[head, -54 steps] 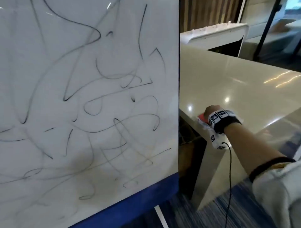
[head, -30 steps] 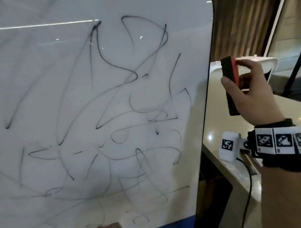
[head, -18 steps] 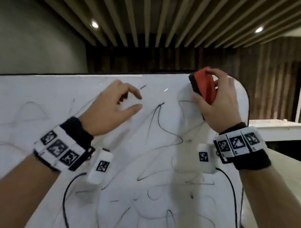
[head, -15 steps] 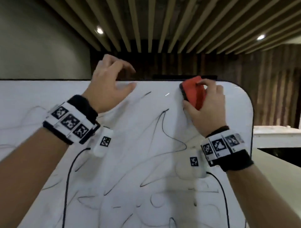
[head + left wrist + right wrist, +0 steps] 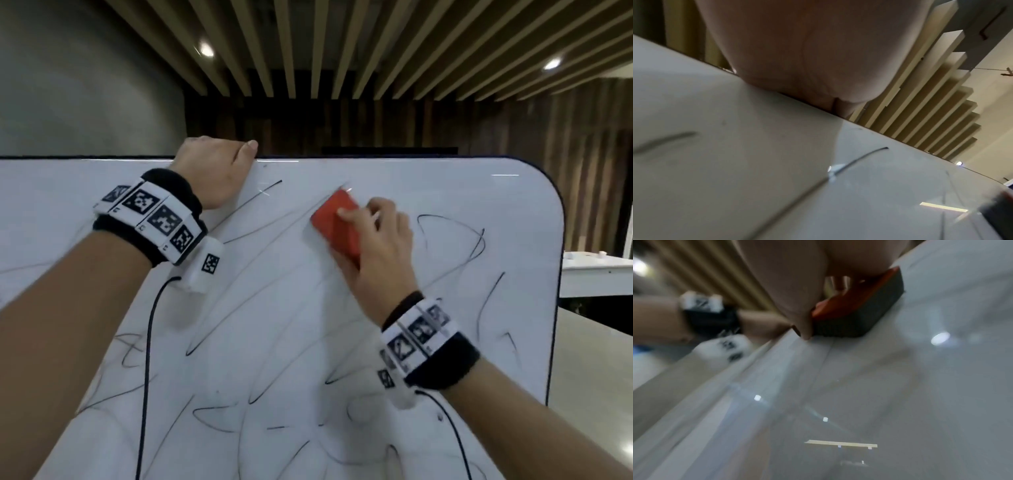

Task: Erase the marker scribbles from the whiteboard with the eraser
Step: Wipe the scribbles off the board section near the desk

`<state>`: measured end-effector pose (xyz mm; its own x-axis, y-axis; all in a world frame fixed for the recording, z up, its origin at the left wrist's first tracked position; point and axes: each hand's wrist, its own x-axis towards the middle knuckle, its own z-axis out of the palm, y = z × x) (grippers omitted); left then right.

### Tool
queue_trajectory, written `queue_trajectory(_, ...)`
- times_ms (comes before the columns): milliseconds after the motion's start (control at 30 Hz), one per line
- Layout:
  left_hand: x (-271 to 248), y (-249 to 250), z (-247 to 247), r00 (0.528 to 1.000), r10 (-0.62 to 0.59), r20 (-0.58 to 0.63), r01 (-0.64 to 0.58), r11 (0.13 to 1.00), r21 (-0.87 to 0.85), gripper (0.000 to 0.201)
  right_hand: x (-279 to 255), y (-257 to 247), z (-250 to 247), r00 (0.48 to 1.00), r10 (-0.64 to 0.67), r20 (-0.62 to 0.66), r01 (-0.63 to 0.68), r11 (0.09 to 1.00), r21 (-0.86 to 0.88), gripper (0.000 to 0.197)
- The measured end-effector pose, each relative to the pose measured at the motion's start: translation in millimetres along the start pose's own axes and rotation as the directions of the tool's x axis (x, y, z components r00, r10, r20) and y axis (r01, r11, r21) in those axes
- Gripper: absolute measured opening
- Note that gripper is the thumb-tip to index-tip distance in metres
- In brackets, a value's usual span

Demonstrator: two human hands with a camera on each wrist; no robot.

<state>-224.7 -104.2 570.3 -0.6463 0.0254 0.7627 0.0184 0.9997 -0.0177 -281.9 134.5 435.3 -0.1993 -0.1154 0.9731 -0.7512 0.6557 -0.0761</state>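
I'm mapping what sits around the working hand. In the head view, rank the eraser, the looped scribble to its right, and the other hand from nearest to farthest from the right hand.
1. eraser: gripped by the right hand, flat on the whiteboard.
2. looped scribble: just right of that hand.
3. left hand: farthest, up left, holding the board's top edge.

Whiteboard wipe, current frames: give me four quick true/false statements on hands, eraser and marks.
1. The right hand holds the red eraser against the whiteboard. True.
2. The left hand holds a marker. False: it grips the board's top edge.
3. The board is wiped clean. False: black scribbles cover most of it.
4. The eraser has a dark pad under its red back. True, seen in the right wrist view.
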Motion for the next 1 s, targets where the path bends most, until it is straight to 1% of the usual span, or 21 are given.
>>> queue_trajectory(67,2,-8,-3,1.0,0.029,0.001,-0.029,0.999,-0.042,0.058,-33,-14,13,0.983,-0.13,0.132,0.132,0.991,0.001,0.033)
queue_trajectory(133,2,-24,-7,1.0,0.01,0.008,-0.01,0.998,-0.057,0.052,-11,-2,8,0.979,-0.144,0.145,0.146,0.989,-0.001,0.036)
queue_trajectory(167,1,-34,-9,1.0,-0.008,0.004,0.008,0.999,-0.039,0.052,8,5,4,0.989,-0.105,0.104,0.109,0.994,-0.026,0.039)
queue_trajectory(233,-5,-51,-10,0.998,-0.049,-0.033,0.051,0.997,0.056,0.057,43,14,-3,0.998,0.029,-0.057,-0.032,0.998,-0.058,0.045)
queue_trajectory(267,-10,-57,-9,0.996,-0.06,-0.061,0.066,0.992,0.108,0.062,49,11,-2,0.987,0.093,-0.13,-0.1,0.994,-0.042,0.045)
queue_trajectory(300,-14,-62,-5,0.994,-0.048,-0.098,0.062,0.988,0.142,0.066,42,1,7,0.98,0.117,-0.162,-0.125,0.991,-0.04,0.044)
queue_trajectory(333,-18,-64,-2,0.99,-0.02,-0.141,0.04,0.988,0.147,0.069,24,-14,19,0.985,0.093,-0.146,-0.101,0.994,-0.05,0.041)
queue_trajectory(433,-21,-65,2,0.977,0.046,-0.208,-0.025,0.994,0.104,0.059,-32,-50,44,0.994,-0.101,0.047,0.104,0.993,-0.052,0.035)
queue_trajectory(467,-19,-66,2,0.98,0.046,-0.195,-0.03,0.996,0.085,0.056,-27,-50,42,0.99,-0.12,0.076,0.124,0.991,-0.049,0.035)
queue_trajectory(500,-18,-68,1,0.982,0.05,-0.181,-0.038,0.997,0.073,0.053,-10,-46,40,0.992,-0.119,0.048,0.122,0.991,-0.06,0.037)
queue_trajectory(567,-19,-73,-3,0.985,0.083,-0.152,-0.075,0.995,0.058,0.049,35,-41,33,0.994,0.026,-0.103,-0.034,0.996,-0.078,0.042)
queue_trajectory(600,-20,-75,-6,0.987,0.101,-0.124,-0.095,0.994,0.052,0.049,52,-43,32,0.974,0.128,-0.187,-0.14,0.989,-0.048,0.044)
queue_trajectory(633,-21,-77,-11,0.991,0.113,-0.075,-0.11,0.993,0.048,0.051,57,-50,36,0.953,0.186,-0.239,-0.194,0.981,-0.012,0.045)
queue_trajectory(667,-22,-79,-16,0.994,0.11,-0.012,-0.109,0.993,0.041,0.054,48,-66,45,0.955,0.178,-0.237,-0.182,0.983,0.006,0.044)
queue_trajectory(700,-21,-82,-19,0.994,0.103,0.045,-0.105,0.994,0.032,0.056,27,-83,60,0.977,0.111,-0.183,-0.115,0.993,-0.008,0.042)
queue_trajectory(733,-21,-85,-21,0.992,0.102,0.081,-0.104,0.994,0.025,0.056,-1,-101,75,0.996,0.021,-0.087,-0.024,0.999,-0.034,0.039)
queue_trajectory(767,-21,-86,-22,0.99,0.107,0.09,-0.11,0.994,0.021,0.055,-26,-115,85,0.997,-0.079,0.0,0.079,0.996,-0.052,0.037)
queue_trajectory(800,-21,-87,-21,0.99,0.111,0.086,-0.113,0.993,0.019,0.053,-39,-120,89,0.989,-0.129,0.069,0.134,0.989,-0.067,0.035)
queue_trajectory(833,-21,-87,-20,0.991,0.114,0.075,-0.116,0.993,0.02,0.051,-35,-118,89,0.985,-0.143,0.101,0.15,0.986,-0.072,0.034)
queue_trajectory(900,-20,-90,-17,0.992,0.107,0.062,-0.109,0.994,0.021,0.049,3,-109,78,0.994,-0.091,0.065,0.095,0.993,-0.07,0.038)
queue_trajectory(1000,-18,-96,-13,0.993,0.113,0.015,-0.113,0.993,-0.021,0.048,72,-96,61,0.988,0.08,-0.135,-0.092,0.992,-0.087,0.046)
